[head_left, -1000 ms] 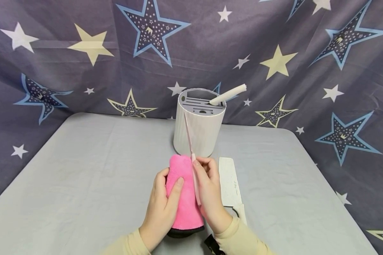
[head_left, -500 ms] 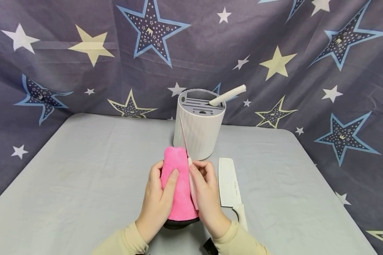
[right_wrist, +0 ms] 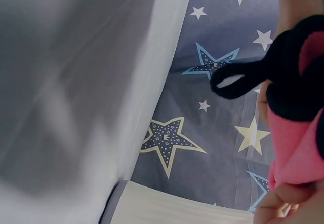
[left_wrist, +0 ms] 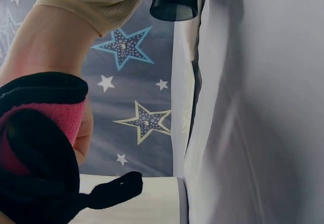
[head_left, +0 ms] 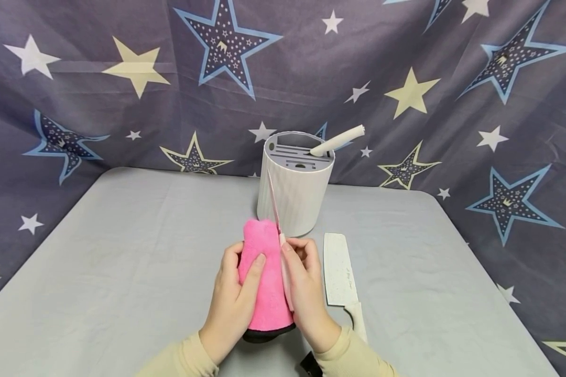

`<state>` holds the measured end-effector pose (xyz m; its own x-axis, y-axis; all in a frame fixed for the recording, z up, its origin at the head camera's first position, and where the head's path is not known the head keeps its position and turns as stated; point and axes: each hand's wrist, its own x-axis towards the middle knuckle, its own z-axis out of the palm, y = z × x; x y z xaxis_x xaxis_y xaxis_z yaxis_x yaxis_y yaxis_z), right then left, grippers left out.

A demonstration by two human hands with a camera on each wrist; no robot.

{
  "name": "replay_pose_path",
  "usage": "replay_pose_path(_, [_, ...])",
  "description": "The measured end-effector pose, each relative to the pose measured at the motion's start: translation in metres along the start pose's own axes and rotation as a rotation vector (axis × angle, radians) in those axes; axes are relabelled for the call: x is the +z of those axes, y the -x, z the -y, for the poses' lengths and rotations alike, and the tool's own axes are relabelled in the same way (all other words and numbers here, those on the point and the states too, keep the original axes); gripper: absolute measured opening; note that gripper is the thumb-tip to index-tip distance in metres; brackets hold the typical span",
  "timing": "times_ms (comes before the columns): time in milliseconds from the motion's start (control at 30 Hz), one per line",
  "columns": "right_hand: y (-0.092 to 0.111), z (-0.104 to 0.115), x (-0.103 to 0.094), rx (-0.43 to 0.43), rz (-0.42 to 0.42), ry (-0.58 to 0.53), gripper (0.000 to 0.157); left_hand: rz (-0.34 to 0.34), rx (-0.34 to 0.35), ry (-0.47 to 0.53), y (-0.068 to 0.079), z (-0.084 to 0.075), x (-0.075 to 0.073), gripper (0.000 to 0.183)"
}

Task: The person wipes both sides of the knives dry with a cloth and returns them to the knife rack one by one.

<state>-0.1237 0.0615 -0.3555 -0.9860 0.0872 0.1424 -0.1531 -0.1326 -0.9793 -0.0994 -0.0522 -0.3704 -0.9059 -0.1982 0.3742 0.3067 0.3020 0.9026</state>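
Observation:
My left hand (head_left: 231, 303) holds a folded pink cloth (head_left: 266, 298) with black edging, its thumb lying across the front. My right hand (head_left: 308, 288) grips the pale handle of a knife (head_left: 286, 277) along the cloth's right side. The narrow blade rises out past the cloth, seen nearly edge-on, its tip in front of the knife block (head_left: 294, 201). In the left wrist view a black hanging loop (left_wrist: 119, 189) sticks out from the rolled cloth. The right wrist view shows curled fingers (right_wrist: 276, 201) against the pink fabric; the knife is hidden there.
Behind the hands stands the white ribbed block, another knife's white handle (head_left: 338, 140) leaning out of its slotted top. A cleaver (head_left: 339, 269) lies flat right of my right hand. A black object (head_left: 311, 364) sits by the right sleeve. A starry curtain (head_left: 283, 63) hangs behind the table.
Both hands, with the cloth and knife, have shifted slightly left and a little away from me. Over the last half second they barely move. The block and cleaver stay put.

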Motion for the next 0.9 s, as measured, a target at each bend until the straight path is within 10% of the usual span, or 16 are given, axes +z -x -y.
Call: replay_pose_path(900, [-0.022,0.013,-0.013,-0.032,-0.12,-0.062,0.02,0.165,0.072,0.062,0.017,-0.004,0.009,0.023])
